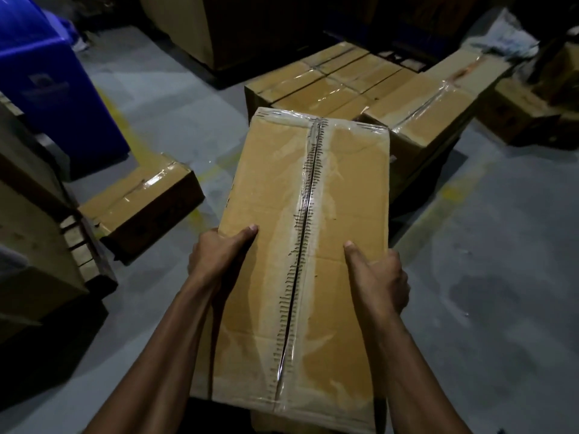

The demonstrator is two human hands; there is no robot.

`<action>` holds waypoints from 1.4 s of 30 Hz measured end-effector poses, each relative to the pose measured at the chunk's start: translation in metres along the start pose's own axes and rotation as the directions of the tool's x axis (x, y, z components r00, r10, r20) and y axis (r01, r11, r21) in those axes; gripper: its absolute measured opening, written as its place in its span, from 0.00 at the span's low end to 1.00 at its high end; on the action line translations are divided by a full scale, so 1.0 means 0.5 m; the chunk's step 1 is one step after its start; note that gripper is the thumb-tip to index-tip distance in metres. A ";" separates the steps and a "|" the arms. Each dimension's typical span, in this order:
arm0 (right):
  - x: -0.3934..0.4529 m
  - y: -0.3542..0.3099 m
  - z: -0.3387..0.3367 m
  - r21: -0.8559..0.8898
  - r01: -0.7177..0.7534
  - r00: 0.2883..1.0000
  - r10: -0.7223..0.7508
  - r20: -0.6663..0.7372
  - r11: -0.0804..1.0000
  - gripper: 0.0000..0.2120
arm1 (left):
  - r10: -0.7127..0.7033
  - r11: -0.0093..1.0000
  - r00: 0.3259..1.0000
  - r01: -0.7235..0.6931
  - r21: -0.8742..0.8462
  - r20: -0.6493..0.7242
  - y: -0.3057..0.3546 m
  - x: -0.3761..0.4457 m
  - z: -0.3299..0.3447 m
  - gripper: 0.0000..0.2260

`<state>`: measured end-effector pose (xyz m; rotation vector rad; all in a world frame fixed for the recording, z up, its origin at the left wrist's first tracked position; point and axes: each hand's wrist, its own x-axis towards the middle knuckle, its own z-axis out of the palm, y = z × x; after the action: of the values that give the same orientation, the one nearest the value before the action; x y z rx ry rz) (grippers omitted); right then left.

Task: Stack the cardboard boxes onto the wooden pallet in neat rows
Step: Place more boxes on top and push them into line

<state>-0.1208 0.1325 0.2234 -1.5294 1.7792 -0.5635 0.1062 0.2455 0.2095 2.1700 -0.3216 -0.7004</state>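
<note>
I hold a long taped cardboard box (338,189) in front of me, its length pointing away. My left hand (216,255) grips its left edge, thumb lying on top. My right hand (379,274) grips the right edge, thumb on top too. Beyond the box's far end lies a row of flat taped boxes (332,79) packed side by side, low above the floor. Whatever they rest on is hidden. A taller taped box (438,101) stands at the right of that row.
A loose box (141,205) lies on the grey floor at left. A blue bin (53,89) stands at the far left, behind a wooden stack (37,214). More boxes (517,114) sit at the right. Large dark stacks (219,32) close the back.
</note>
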 end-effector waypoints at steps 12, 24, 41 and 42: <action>0.170 -0.442 0.346 -0.050 -0.073 0.994 0.068 -0.086 0.996 0.31 | 0.006 0.998 0.996 -0.011 0.056 0.084 0.197 0.547 -0.181 0.32; 0.380 -0.678 0.500 0.006 -0.018 0.999 0.018 -0.033 1.000 0.29 | 0.034 0.999 0.999 -0.034 0.021 -0.014 0.381 0.817 -0.221 0.27; 1.017 -0.895 0.605 0.100 -0.239 0.966 0.247 -0.075 0.966 0.36 | 0.110 0.947 0.989 -0.135 0.292 0.099 0.825 1.331 0.115 0.34; 1.045 -0.910 0.604 0.111 -0.241 0.964 0.251 -0.092 0.964 0.35 | 0.115 0.948 0.988 -0.140 0.284 0.103 0.849 1.351 0.131 0.34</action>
<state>0.3829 -0.4308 0.2341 -1.2075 1.9561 -0.6067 0.6205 -0.3667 0.2506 2.3728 -0.6402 -0.7091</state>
